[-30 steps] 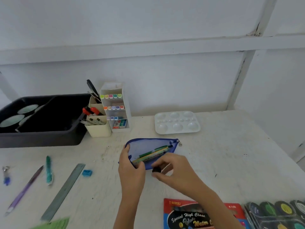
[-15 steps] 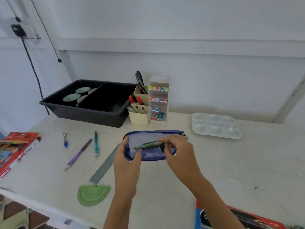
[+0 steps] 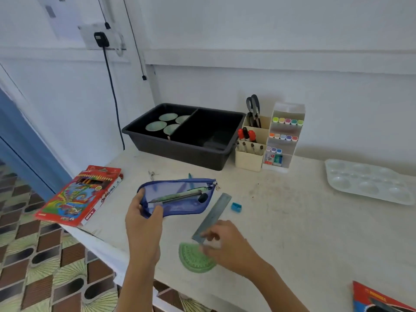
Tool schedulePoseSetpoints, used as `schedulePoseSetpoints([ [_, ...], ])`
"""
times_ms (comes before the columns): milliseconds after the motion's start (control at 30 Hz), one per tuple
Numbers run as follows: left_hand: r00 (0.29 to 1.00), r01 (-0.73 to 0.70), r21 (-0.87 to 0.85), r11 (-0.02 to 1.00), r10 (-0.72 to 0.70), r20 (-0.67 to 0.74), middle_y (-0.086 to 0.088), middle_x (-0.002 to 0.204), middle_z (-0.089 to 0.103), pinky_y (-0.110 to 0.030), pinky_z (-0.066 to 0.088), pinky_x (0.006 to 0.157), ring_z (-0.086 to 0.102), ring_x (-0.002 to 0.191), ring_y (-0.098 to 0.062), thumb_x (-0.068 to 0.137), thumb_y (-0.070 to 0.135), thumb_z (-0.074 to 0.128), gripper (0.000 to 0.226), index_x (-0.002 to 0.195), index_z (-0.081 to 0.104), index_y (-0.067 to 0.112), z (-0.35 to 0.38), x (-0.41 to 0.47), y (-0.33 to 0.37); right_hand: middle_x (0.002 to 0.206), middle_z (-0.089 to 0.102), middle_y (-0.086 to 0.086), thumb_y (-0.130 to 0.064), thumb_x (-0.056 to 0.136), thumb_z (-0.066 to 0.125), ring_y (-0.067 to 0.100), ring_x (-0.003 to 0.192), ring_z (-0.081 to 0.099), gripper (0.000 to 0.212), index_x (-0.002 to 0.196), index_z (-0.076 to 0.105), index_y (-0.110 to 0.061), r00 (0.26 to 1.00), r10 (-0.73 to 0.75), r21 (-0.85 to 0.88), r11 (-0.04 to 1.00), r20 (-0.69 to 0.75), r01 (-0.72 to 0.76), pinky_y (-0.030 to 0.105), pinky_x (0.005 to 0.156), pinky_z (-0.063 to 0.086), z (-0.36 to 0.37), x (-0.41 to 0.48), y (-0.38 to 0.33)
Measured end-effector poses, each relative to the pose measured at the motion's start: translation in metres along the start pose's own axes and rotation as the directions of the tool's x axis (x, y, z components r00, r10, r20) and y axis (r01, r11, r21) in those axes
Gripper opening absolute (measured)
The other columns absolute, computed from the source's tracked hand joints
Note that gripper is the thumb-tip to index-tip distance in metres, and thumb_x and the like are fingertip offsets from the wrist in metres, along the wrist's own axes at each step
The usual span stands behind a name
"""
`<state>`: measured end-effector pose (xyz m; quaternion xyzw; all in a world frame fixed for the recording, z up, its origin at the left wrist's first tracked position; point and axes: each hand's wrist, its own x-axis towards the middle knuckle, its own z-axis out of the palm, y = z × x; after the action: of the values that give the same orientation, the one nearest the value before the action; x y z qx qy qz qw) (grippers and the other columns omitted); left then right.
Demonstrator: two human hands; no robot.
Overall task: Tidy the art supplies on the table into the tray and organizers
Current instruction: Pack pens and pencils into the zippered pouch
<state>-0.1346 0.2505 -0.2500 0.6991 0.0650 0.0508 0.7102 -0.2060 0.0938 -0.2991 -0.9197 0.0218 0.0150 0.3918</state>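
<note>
My left hand grips the left end of a blue mesh pencil pouch, which it holds lifted and open at the top, with pencils and a dark eraser inside. My right hand is blurred and sits at the near end of a metal ruler, just above a green protractor. Whether its fingers grip the ruler is unclear. A blue sharpener lies beside the ruler. The black tray stands at the back, next to a cream organizer and a white marker organizer.
A box of oil pastels overhangs the table's left edge. A white paint palette lies at the right, and a red paint box at the near right corner. A teal pen and a small metal piece lie behind the pouch.
My right hand left the pouch and dropped toward me to the ruler's near end. My left hand kept the pouch and raised it. The view swung left.
</note>
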Motion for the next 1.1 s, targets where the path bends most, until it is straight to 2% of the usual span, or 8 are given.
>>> schedulePoseSetpoints([
  [67,1.000,0.021,0.005,1.000,-0.021,0.001,-0.003,0.122,0.053,-0.042,0.048,0.096,0.055,0.109,-0.024,0.088,-0.007,0.056,0.057,0.140,0.041,0.010,-0.011,0.008,-0.006,0.106,0.044,-0.004,-0.042,0.077,0.071,0.013,0.105,0.039,0.055,0.127,0.053,-0.026,0.988,0.028,-0.147,0.989,0.154,-0.005,0.024,0.087,0.037,0.010,0.008,-0.005],
  [167,0.998,0.070,0.002,0.998,-0.070,0.005,-0.006,0.126,0.053,-0.046,0.047,0.097,0.055,0.111,-0.027,0.087,-0.008,0.058,0.059,0.140,0.040,0.009,-0.025,0.018,-0.016,0.108,0.033,-0.006,-0.053,0.070,0.074,0.015,0.112,0.033,0.073,0.133,0.045,-0.032,0.982,0.021,-0.318,0.947,0.186,0.040,0.029,0.089,0.031,0.016,0.016,-0.011],
  [500,0.984,0.153,0.016,0.988,-0.154,0.093,-0.006,0.126,0.051,-0.042,0.051,0.087,0.054,0.111,-0.027,0.088,-0.004,0.058,0.058,0.140,0.039,0.011,-0.049,0.022,-0.031,0.116,0.042,-0.001,-0.045,0.062,0.083,0.015,0.111,0.036,0.054,0.109,0.064,-0.025,0.969,0.150,-0.239,0.966,0.197,-0.101,0.028,0.096,0.040,0.024,0.033,-0.017],
  [633,0.983,0.148,0.041,0.988,-0.152,0.107,-0.004,0.124,0.051,-0.041,0.052,0.085,0.054,0.112,-0.026,0.089,-0.003,0.057,0.054,0.138,0.042,0.013,-0.056,0.021,-0.032,0.114,0.037,-0.005,-0.043,0.064,0.080,0.013,0.111,0.035,0.064,0.119,0.050,-0.030,0.972,0.161,-0.206,0.970,0.168,-0.125,0.026,0.097,0.040,0.030,0.027,-0.018],
  [833,0.974,0.186,0.037,0.982,-0.189,0.126,-0.003,0.122,0.051,-0.034,0.051,0.079,0.055,0.108,-0.024,0.090,-0.005,0.054,0.053,0.137,0.042,0.015,-0.068,0.017,-0.034,0.109,0.045,-0.007,-0.053,0.062,0.079,0.012,0.104,0.043,0.059,0.108,0.045,-0.040,0.969,0.232,-0.254,0.945,0.082,-0.205,0.028,0.089,0.042,0.025,0.014,-0.016],
  [967,0.976,0.154,0.053,0.987,-0.161,0.145,0.003,0.118,0.052,-0.042,0.050,0.092,0.054,0.112,-0.024,0.091,-0.004,0.053,0.053,0.138,0.042,0.017,-0.070,0.010,-0.036,0.105,0.045,-0.007,-0.046,0.061,0.083,0.010,0.098,0.047,0.065,0.109,0.040,-0.040,0.944,0.324,-0.179,0.934,0.065,-0.309,0.022,0.079,0.043,0.026,0.009,-0.018],
  [1033,0.976,0.147,0.054,0.988,-0.154,0.157,0.011,0.111,0.054,-0.043,0.050,0.094,0.055,0.110,-0.023,0.091,-0.004,0.052,0.053,0.138,0.042,0.017,-0.070,0.009,-0.035,0.095,0.049,-0.007,-0.036,0.067,0.082,0.006,0.084,0.050,0.054,0.106,0.045,-0.037,0.938,0.341,-0.098,0.937,0.064,-0.335,0.017,0.066,0.041,0.020,0.005,-0.019],
  [1100,0.973,0.149,0.057,0.987,-0.157,0.170,0.015,0.107,0.053,-0.044,0.050,0.094,0.056,0.109,-0.023,0.091,-0.004,0.052,0.052,0.137,0.042,0.018,-0.071,0.008,-0.034,0.083,0.055,-0.005,-0.025,0.077,0.076,0.004,0.069,0.050,0.029,0.096,0.055,-0.031,0.942,0.337,-0.016,0.942,0.011,-0.337,0.015,0.060,0.041,0.006,-0.002,-0.023],
])
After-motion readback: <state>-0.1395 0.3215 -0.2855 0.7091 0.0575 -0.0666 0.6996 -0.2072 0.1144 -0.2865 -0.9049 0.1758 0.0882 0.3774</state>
